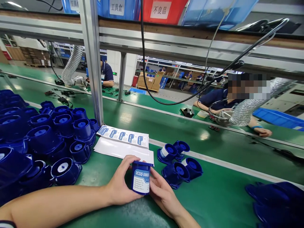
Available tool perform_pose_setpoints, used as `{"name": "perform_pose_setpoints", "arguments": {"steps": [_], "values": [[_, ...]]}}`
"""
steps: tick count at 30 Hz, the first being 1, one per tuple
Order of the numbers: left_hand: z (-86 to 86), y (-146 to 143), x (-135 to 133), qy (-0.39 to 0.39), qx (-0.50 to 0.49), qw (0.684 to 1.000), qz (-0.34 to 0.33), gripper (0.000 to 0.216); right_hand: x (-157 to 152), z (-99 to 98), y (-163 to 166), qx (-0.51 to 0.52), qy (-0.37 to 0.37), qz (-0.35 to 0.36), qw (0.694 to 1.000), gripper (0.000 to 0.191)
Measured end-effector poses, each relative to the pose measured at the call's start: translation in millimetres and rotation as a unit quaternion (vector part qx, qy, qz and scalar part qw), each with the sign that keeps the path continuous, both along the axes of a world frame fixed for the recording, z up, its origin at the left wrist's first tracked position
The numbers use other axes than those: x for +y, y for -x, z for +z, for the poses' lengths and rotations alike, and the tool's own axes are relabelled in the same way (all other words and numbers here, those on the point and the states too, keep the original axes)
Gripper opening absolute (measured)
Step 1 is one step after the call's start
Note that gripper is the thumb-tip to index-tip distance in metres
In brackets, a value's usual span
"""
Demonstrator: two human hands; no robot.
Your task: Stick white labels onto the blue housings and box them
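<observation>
A blue plastic pump housing (140,179) stands upright between my hands at the lower middle of the head view. It bears a blue and white label that reads DC52Q-5000L/H. My left hand (121,183) wraps its left side, with fingers over the top edge and thumb low. My right hand (163,191) presses against the right side, covering part of the label's edge. Just beyond my hands lie a sheet of printed labels (123,136) and white backing paper (121,148). Several blue housings (179,171) sit right of my right hand, some with labels.
Many blue housings (41,139) crowd the left of the green bench (220,190); more dark blue parts (280,199) lie at the lower right. A metal post (92,63) rises behind the labels. A black cable (163,103) hangs ahead. Across the bench sits a co-worker (213,99).
</observation>
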State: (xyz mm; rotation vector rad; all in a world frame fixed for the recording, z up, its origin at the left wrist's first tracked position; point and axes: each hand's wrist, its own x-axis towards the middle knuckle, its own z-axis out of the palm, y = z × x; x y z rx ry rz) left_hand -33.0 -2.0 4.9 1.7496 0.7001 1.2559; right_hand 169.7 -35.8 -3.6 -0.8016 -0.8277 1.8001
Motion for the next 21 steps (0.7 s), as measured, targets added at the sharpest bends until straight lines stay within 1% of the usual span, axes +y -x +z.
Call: {"name": "perform_pose_setpoints", "arguments": {"steps": [4,6,8,10,13,15,19,20,21], "values": [[4.7,-0.2,-0.2,-0.024,0.01,1.0,0.011,0.088,0.0,5.3,1.3,0.01,0.011,0.005,1.0,0.07],[6.7,-0.3,-0.4,-0.039,0.014,0.999,0.009,0.087,-0.1,5.9,0.3,0.01,0.023,0.002,1.0,0.067],[7.7,-0.2,-1.0,-0.049,0.02,0.999,0.0,0.088,0.4,5.5,-1.3,0.007,0.025,-0.009,1.0,0.067],[8.0,-0.2,-2.2,-0.056,0.032,0.998,-0.017,0.088,1.9,5.1,-3.3,-0.013,0.006,-0.029,0.999,0.071],[7.9,-0.8,-4.8,-0.057,0.035,0.997,-0.042,0.086,5.9,5.5,-6.9,-0.057,-0.045,-0.044,0.996,0.071],[7.3,-1.7,-5.9,-0.037,0.018,0.998,-0.053,0.083,8.0,5.4,-9.2,-0.067,-0.074,-0.036,0.994,0.07],[3.3,-1.9,-5.2,0.068,-0.023,0.993,-0.09,0.084,6.5,-1.9,-9.9,-0.068,-0.111,-0.044,0.991,0.069],[2.2,-0.7,-5.2,0.092,-0.024,0.991,-0.092,0.083,5.8,-5.1,-9.0,-0.074,-0.121,-0.048,0.989,0.071],[1.5,1.4,-5.7,0.111,-0.023,0.99,-0.088,0.083,5.7,-8.2,-7.6,-0.083,-0.131,-0.049,0.987,0.078]]}}
